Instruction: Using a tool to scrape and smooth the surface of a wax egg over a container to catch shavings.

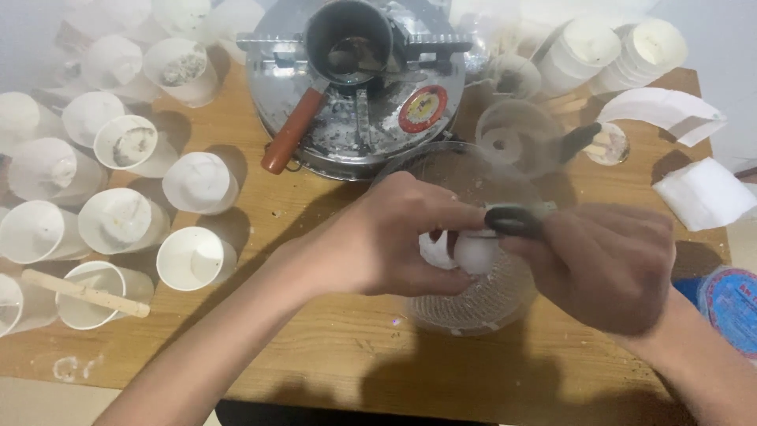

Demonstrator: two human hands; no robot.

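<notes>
A person's two bare hands meet over a wooden table [331, 347] with a pale, smooth, lightly scuffed top. The left hand [386, 237] curls around a small, white, rounded lump [473, 252], its fingers closed on it from the left. The right hand [607, 264] has a closed grip on a dark, smooth, narrow handle [512, 221], whose far end touches the top of the lump. What tool the handle belongs to cannot be told.

Both hands hover just above a clear, round container [473, 304] with a ribbed, glassy wall, standing near the middle of the table. The lump sits over its opening.

Far from the hands stands a round, shiny metal appliance [355, 118], its top dusted with white specks. It carries a dark cup-shaped holder [347, 39] and a reddish-brown, rod-like wooden handle [292, 130].

On the left, many white paper cups [193, 256] stand close together, some crusted with white residue. A flat wooden stick [83, 292] lies across one near cup. Far right, stacks of white cups [615, 47] lean on their sides. Folded white sheets [702, 193] rest at the right edge.
</notes>
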